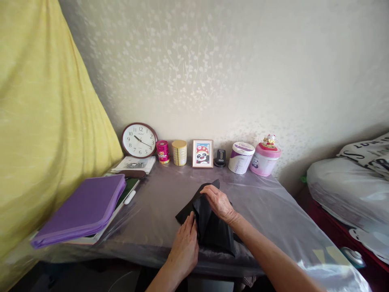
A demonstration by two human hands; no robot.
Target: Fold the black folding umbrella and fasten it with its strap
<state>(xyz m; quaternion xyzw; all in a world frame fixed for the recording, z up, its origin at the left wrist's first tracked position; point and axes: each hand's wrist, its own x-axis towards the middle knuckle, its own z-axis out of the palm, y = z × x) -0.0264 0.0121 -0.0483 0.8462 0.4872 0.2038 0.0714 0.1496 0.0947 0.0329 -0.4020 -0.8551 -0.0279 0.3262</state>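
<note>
A black piece of thin, slightly shiny fabric (215,231) lies bunched and folded near the front edge of the table, with pointed corners at its top and left. What kind of article it is, I cannot tell. My right hand (218,202) is closed on its upper fold, fingertips pinching the raised edge. Lower down on the left, my left hand (186,242) has its fingers together at the fabric's side edge, the thumb hidden. Between the two hands a fold stands up and gapes a little.
Plastic sheeting covers the table (152,219). A purple folder (82,207) lies on papers at left. Along the wall stand a clock (139,140), a pink can (163,152), a yellow-lidded can (179,153), a picture frame (202,153), a white tub (241,158) and a pink tub (264,160).
</note>
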